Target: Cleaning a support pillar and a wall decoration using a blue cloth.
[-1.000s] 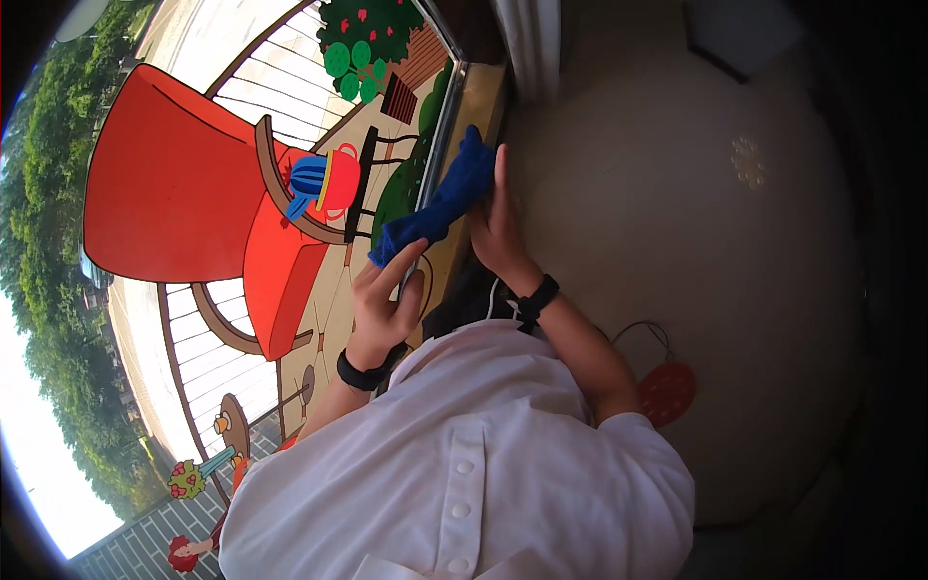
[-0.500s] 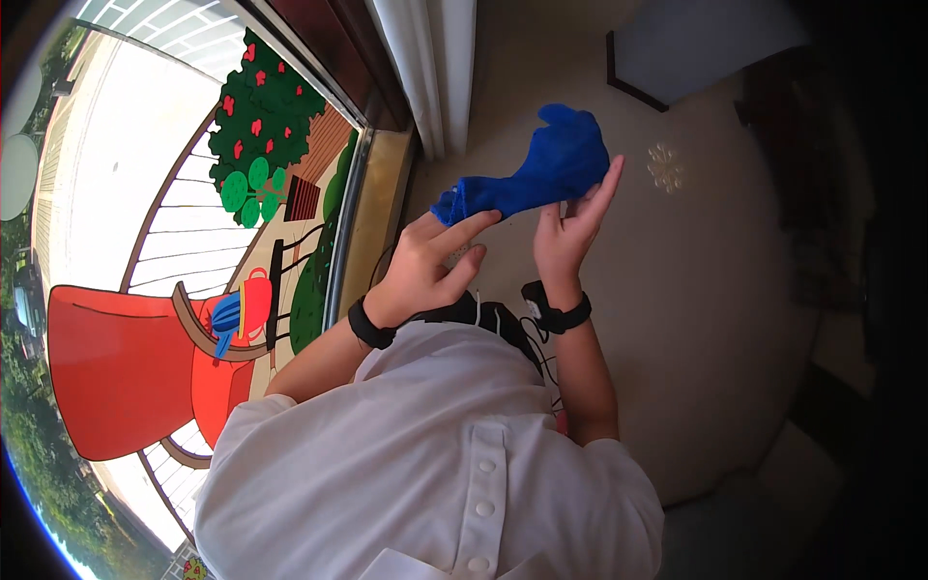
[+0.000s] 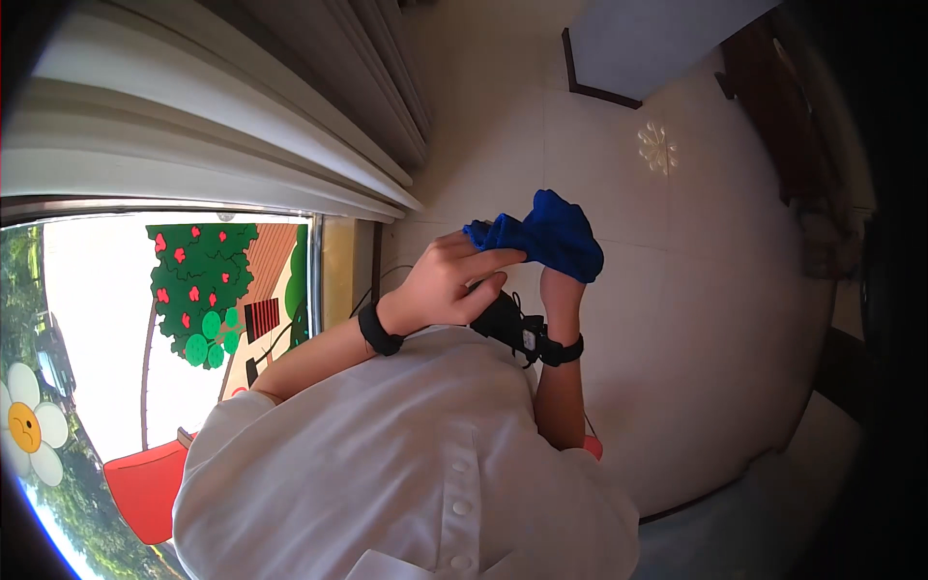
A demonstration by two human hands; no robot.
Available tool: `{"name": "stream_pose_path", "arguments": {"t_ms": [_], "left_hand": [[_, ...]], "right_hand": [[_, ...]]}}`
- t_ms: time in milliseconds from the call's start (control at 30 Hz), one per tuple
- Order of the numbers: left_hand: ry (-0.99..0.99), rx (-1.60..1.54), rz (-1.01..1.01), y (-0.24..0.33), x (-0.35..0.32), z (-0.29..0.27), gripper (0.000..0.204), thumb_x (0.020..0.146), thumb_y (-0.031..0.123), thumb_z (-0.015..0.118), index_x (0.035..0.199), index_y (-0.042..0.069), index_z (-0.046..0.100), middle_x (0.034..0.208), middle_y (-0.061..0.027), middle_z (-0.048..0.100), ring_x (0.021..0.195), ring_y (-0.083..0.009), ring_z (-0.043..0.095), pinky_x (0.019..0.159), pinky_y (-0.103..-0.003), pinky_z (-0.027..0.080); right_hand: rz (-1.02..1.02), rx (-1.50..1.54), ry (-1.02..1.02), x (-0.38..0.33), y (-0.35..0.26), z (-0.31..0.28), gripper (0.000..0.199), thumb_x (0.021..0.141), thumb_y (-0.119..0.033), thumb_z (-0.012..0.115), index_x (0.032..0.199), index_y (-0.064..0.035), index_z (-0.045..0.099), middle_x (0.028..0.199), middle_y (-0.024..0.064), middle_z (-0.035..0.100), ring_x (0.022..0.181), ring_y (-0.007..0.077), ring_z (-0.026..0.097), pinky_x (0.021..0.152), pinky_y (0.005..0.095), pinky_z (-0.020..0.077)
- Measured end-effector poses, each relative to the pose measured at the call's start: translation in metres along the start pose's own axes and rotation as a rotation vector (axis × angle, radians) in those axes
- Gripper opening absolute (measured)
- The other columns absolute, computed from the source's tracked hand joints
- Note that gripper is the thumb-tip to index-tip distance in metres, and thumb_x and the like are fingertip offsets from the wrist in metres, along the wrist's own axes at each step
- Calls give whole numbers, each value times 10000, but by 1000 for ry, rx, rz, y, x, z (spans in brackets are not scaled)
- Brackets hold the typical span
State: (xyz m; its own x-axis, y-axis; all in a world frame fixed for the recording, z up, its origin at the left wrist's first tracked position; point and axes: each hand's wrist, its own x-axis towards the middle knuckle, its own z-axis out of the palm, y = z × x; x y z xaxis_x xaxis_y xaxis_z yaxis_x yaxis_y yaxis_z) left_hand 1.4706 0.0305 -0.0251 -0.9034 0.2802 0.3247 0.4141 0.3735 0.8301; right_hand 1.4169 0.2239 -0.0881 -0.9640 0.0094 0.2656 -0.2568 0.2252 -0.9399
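A thin blue cloth (image 3: 563,232) is stretched between my two hands in front of my chest. At its narrow, bunched end, my left hand (image 3: 447,282) grips it among the fingers, the index finger lying along its near edge and the thumb apart. The wide end is wrapped over my right hand (image 3: 562,286). Only the heel of that hand and the wrist show below the cloth; its fingers are hidden. Each wrist wears a black band, and the right one carries a small device (image 3: 530,338).
Left of me is a window (image 3: 116,387) with painted plants and a red chair shape, under grey-white curtains (image 3: 193,126). Pale tiled floor (image 3: 696,319) spreads ahead and right, below a white wall corner (image 3: 638,53) with dark skirting. Dark furniture (image 3: 773,106) stands far right.
The cloth's wide end now covers my right hand, whose fingers showed before. Both hands have drawn closer together and the cloth is nearer me. My view has turned, bringing in more curtain.
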Motion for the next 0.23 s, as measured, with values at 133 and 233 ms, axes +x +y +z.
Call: {"name": "stream_pose_path", "arguments": {"t_ms": [133, 233], "left_hand": [[51, 42, -59, -23, 84, -6, 342, 778, 2, 614, 1104, 14, 716, 867, -177, 707, 733, -321, 674, 700, -367, 532], [129, 113, 39, -42, 136, -26, 319, 799, 18, 617, 1100, 16, 723, 928, -167, 729, 755, -330, 689, 737, -359, 544]], "right_hand": [[-280, -287, -104, 101, 28, -20, 168, 799, 22, 696, 947, -53, 721, 996, 97, 706, 944, 287, 662, 851, 357, 511], [-152, -353, -220, 161, 42, -26, 295, 715, -85, 798, 1000, -84, 723, 1060, 118, 704, 1013, 297, 651, 927, 401, 491]]}}
